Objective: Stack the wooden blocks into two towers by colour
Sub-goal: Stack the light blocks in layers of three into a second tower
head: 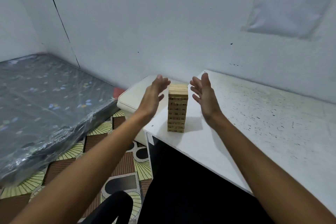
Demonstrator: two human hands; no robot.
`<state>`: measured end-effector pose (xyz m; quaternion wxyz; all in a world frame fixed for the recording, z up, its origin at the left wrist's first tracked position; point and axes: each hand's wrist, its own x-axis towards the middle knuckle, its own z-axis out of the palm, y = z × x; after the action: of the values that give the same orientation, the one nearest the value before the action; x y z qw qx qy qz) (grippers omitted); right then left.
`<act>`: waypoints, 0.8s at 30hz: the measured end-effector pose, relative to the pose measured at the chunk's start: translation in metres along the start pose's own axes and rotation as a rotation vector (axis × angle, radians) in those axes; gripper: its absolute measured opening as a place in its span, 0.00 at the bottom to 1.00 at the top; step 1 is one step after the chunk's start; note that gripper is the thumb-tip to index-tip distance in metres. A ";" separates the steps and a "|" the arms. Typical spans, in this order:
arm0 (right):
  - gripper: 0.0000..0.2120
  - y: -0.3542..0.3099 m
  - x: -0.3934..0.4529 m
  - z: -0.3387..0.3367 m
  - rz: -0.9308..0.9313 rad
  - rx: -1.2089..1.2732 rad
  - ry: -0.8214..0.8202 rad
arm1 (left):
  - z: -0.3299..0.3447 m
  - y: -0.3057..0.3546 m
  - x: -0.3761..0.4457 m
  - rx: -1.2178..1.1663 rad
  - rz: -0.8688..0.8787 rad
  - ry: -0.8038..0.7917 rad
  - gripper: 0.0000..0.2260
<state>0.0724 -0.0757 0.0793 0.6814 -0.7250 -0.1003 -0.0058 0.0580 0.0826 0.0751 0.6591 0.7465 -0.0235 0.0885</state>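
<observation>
One tower of pale wooden blocks (177, 108) with printed numbers stands upright near the left corner of the white table (254, 120). It is several layers high and all one light wood colour. My left hand (154, 94) is raised just left of the tower's top, fingers spread, palm facing the blocks. On the other side, my right hand (204, 94) mirrors it, flat and open. Neither hand touches the tower; a narrow gap shows on each side. No second tower and no loose blocks are in view.
The table's left edge lies close to the tower. A cream box (134, 100) sits on the floor just beyond that edge. A plastic-wrapped mattress (45, 105) lies at left on patterned flooring (118, 160). A paper sheet (291, 0) hangs on the wall.
</observation>
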 end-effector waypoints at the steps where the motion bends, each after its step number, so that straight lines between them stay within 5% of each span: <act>1: 0.32 0.003 -0.005 0.006 0.017 0.027 0.007 | 0.007 -0.004 -0.004 -0.042 -0.016 0.020 0.34; 10: 0.30 0.002 -0.017 0.029 0.007 0.105 -0.032 | 0.040 -0.004 -0.020 -0.180 -0.076 0.108 0.43; 14: 0.30 0.003 -0.017 0.031 0.041 0.117 -0.042 | 0.043 -0.005 -0.019 -0.184 -0.050 0.103 0.21; 24: 0.26 -0.001 -0.022 0.033 0.035 0.118 -0.024 | 0.038 -0.005 -0.017 -0.170 -0.015 0.102 0.22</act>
<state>0.0463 -0.0465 0.0747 0.7218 -0.6851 -0.0960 0.0210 0.0455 0.0445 0.0631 0.7212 0.6824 0.0081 0.1192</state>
